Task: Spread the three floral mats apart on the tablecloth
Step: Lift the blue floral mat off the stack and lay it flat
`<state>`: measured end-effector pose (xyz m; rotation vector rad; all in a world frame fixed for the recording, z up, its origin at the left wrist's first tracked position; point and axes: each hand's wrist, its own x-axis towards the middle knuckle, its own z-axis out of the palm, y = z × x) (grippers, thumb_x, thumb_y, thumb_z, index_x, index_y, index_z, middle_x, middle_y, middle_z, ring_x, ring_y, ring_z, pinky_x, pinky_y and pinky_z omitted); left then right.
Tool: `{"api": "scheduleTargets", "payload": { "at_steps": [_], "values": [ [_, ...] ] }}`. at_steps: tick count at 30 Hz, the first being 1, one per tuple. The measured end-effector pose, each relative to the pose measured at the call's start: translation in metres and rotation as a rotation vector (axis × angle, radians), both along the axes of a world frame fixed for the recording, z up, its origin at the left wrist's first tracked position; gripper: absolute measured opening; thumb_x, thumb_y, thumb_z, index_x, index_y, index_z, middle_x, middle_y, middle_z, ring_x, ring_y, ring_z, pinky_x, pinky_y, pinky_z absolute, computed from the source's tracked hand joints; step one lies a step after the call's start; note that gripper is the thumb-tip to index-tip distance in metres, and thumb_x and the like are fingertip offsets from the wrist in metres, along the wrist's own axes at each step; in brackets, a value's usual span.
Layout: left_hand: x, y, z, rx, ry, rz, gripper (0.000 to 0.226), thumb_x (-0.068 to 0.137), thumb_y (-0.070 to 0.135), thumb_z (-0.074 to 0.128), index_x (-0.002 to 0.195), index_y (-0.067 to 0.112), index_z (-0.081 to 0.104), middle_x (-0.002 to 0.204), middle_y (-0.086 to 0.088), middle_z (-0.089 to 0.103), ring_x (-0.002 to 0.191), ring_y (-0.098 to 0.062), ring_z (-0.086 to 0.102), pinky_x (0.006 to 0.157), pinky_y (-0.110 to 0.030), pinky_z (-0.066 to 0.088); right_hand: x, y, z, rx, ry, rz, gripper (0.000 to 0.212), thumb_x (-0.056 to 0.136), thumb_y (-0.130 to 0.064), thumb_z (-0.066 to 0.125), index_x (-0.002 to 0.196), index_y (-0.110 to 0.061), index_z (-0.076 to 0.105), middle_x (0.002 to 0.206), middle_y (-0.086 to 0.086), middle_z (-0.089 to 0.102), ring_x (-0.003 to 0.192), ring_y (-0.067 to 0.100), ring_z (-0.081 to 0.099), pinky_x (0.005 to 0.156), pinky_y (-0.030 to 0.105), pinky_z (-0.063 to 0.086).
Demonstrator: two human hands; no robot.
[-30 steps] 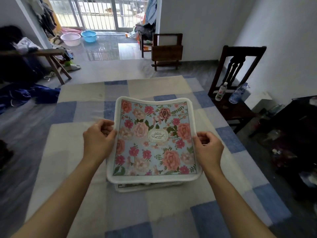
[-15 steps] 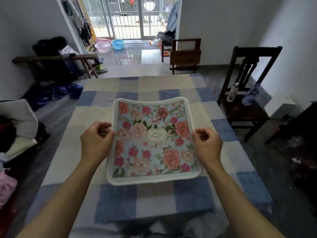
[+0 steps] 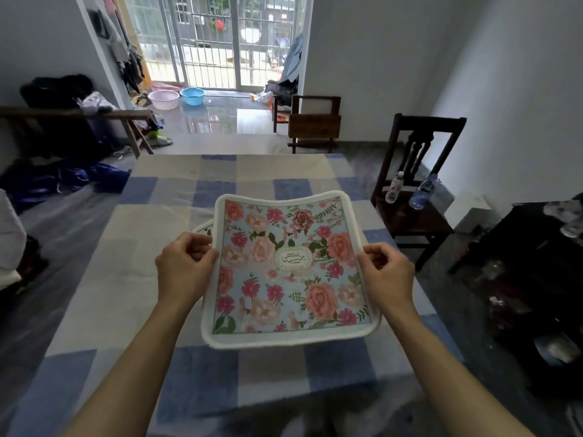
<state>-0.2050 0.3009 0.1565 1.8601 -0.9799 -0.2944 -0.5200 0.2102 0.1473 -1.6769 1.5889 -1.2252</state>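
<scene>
Head camera looks down at a floral mat [image 3: 290,269] with pink and peach flowers on pale blue and a thick white edge. Two bare hands hold it over the middle of the checked tablecloth [image 3: 142,279], which covers the surface in blue, grey and cream squares. The left hand [image 3: 186,266] grips the left edge of the mat about halfway along. Its fingers [image 3: 197,244] are curled in, and they pinch the white edge. The right hand [image 3: 388,272] grips the right edge at about the same height. Its fingers [image 3: 375,252] are curled too and pinch that edge. So the mat lies stretched between the two hands, with the flower side up. Its far edge dips in the middle and its far corners curl up a little. The near edge sits closer to the person than the hands do. A corner of a second mat [image 3: 202,229] peeks out from under the held one, just past the left fingers, and it lies on the tablecloth. I cannot tell if a third mat is under there. A dark wooden chair [image 3: 416,152] stands beside the surface on the right, with two plastic bottles [image 3: 394,187] on its seat. Far back on the shiny floor are a pink basin [image 3: 163,99] and a blue basin [image 3: 191,95], near a barred door.
</scene>
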Motion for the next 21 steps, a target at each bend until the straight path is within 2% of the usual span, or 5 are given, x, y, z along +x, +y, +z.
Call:
{"api": "scheduleTargets", "payload": {
  "at_steps": [3,8,13,16,21],
  "values": [
    [-0.017,-0.008,0.006,-0.004,-0.014,-0.003,0.017,0.080,0.016,0.075,0.097,0.017,0.070,0.079,0.005,0.069,0.073,-0.011,0.067,0.076,-0.041,0.060,-0.019,-0.011,0.001,-0.002,-0.018,0.015,0.005,0.086,-0.023,0.072,0.085,-0.019,0.070,0.075,-0.007,0.069,0.067,0.005,0.066,0.059,0.022,0.054],
    [-0.065,-0.032,0.010,-0.008,-0.069,0.015,0.016,0.080,0.020,0.075,0.093,0.026,0.067,0.078,0.012,0.067,0.072,-0.005,0.066,0.072,-0.037,0.061,-0.065,-0.042,-0.006,-0.028,-0.068,0.030,0.004,0.085,-0.025,0.072,0.082,-0.023,0.069,0.073,-0.009,0.069,0.066,0.003,0.066,0.054,0.012,0.050],
    [-0.137,-0.064,0.003,0.022,-0.072,0.109,0.014,0.080,0.016,0.075,0.091,0.022,0.068,0.078,0.007,0.068,0.072,-0.010,0.067,0.072,-0.038,0.060,-0.120,-0.095,-0.017,0.005,-0.132,0.105,0.003,0.086,-0.021,0.071,0.086,-0.017,0.071,0.076,-0.004,0.070,0.068,0.010,0.067,0.061,0.028,0.059],
    [-0.185,-0.071,0.001,0.007,-0.001,0.193,0.015,0.080,0.010,0.075,0.093,0.013,0.070,0.080,0.001,0.070,0.073,-0.014,0.067,0.071,-0.037,0.060,-0.148,-0.129,-0.017,0.000,-0.096,0.194,0.003,0.086,-0.020,0.071,0.087,-0.017,0.071,0.078,-0.004,0.069,0.070,0.010,0.067,0.063,0.031,0.060],
    [-0.231,-0.070,0.004,0.002,0.007,0.303,0.014,0.079,0.011,0.075,0.091,0.017,0.069,0.079,0.003,0.069,0.071,-0.012,0.066,0.064,-0.026,0.055,-0.185,-0.160,-0.001,0.013,-0.035,0.294,0.008,0.085,-0.022,0.072,0.091,-0.017,0.073,0.079,-0.004,0.070,0.072,0.013,0.069,0.067,0.035,0.061]
  ]
}}
